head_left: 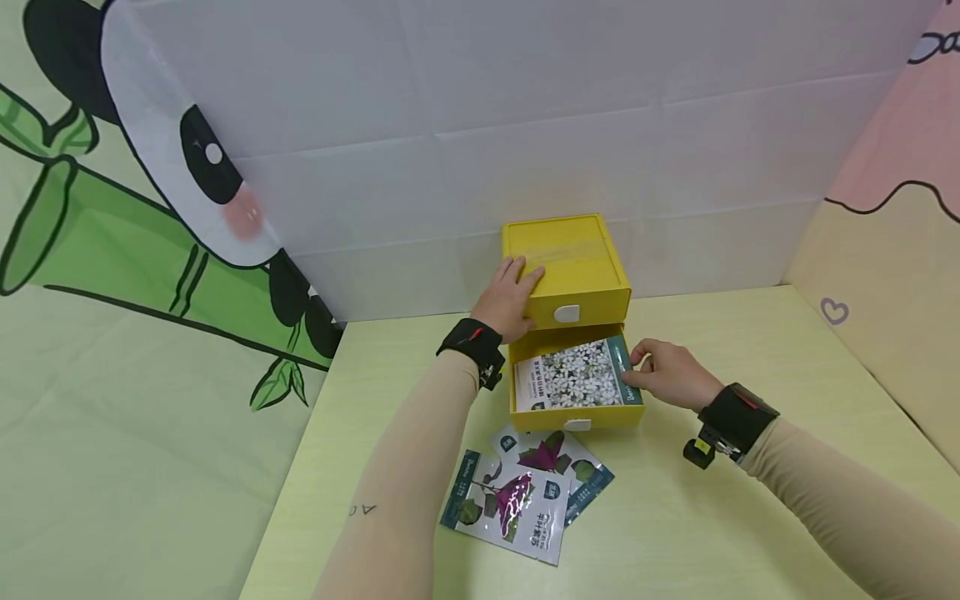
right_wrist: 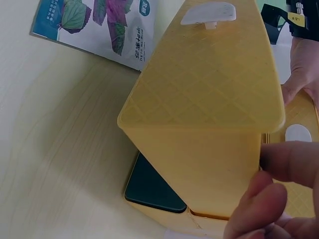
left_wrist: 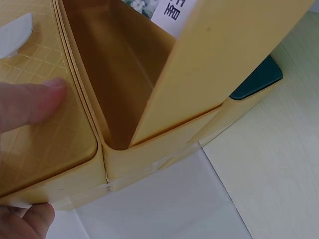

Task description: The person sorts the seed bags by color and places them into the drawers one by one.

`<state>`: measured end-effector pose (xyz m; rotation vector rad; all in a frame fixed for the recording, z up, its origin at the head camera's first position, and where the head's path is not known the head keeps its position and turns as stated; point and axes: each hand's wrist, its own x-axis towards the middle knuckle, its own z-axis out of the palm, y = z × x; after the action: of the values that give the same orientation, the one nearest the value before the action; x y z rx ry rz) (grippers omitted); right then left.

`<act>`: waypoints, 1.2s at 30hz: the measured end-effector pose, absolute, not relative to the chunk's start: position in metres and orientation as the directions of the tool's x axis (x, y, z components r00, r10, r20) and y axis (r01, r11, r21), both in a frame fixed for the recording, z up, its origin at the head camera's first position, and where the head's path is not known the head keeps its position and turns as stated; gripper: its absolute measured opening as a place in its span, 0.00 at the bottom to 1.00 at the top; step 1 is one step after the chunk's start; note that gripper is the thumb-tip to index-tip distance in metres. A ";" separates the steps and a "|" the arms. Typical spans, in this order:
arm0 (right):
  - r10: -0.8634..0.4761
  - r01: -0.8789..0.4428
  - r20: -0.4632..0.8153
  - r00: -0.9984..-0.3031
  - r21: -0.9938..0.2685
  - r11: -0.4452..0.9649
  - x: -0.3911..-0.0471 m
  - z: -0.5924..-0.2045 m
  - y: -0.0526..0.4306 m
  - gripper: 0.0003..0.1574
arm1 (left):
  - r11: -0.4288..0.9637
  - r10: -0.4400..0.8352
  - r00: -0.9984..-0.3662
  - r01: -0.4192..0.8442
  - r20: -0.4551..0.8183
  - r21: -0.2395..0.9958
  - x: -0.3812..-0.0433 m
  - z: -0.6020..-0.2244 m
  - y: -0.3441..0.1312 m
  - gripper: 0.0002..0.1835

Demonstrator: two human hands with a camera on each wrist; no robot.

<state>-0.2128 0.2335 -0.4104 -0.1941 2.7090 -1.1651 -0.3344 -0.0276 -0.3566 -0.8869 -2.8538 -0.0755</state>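
Note:
On the table stands a small yellow drawer box (head_left: 567, 258) with its middle drawer (head_left: 540, 419) pulled out. Inside the drawer lies a seed packet (head_left: 581, 375) with white flowers and a dark green edge. My left hand (head_left: 502, 302) grips the box's upper left corner, fingers over the top and thumb on the upper drawer's front. My right hand (head_left: 671, 371) pinches at the green edge of the seed packet, over the drawer's right wall. In the right wrist view, that wall hides the tip of one digit; the other fingers are curled outside it.
In front of the drawer, two silvery seed packets with purple-leaf pictures overlap: the front packet (head_left: 510, 508) partly covers the rear packet (head_left: 592, 479). A dark green front (right_wrist: 154, 186) shows below the pulled-out drawer. Behind the box hangs a pale cloth wall (head_left: 420, 192).

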 end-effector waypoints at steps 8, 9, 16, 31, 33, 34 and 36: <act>-0.200 -0.058 -0.111 -0.974 -0.727 0.684 -0.218 -0.417 0.236 0.20 | 0.831 0.546 -0.820 0.556 0.170 0.011 -0.336 -0.358 -0.024 0.48; -0.197 -0.055 -0.111 -0.974 -0.728 0.683 -0.218 -0.417 0.237 0.20 | 0.831 0.546 -0.820 0.556 0.170 0.011 -0.336 -0.358 -0.024 0.48; -0.182 -0.068 -0.085 -0.980 -0.713 0.698 -0.215 -0.414 0.237 0.17 | 0.828 0.554 -0.818 0.560 0.154 -0.004 -0.337 -0.355 -0.023 0.48; -0.392 -0.488 0.297 -0.871 -0.427 0.761 -0.171 -0.394 0.192 0.09 | 0.707 0.697 -0.711 0.656 0.097 -0.264 -0.335 -0.334 -0.029 0.40; -0.436 -0.538 0.332 -0.837 -0.351 0.766 -0.166 -0.396 0.186 0.11 | 0.672 0.732 -0.672 0.684 0.111 -0.284 -0.334 -0.330 -0.027 0.38; -0.455 -0.559 0.347 -0.820 -0.313 0.768 -0.164 -0.398 0.184 0.12 | 0.660 0.743 -0.660 0.695 0.111 -0.285 -0.334 -0.329 -0.027 0.37; -0.500 -0.600 0.375 -0.781 -0.229 0.766 -0.161 -0.403 0.179 0.13 | 0.651 0.751 -0.653 0.708 0.096 -0.276 -0.331 -0.326 -0.025 0.35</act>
<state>-0.1613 0.1793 -0.4029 -1.0301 3.2261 -0.5921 -0.3314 -0.0247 -0.3262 -1.1933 -2.6669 0.3176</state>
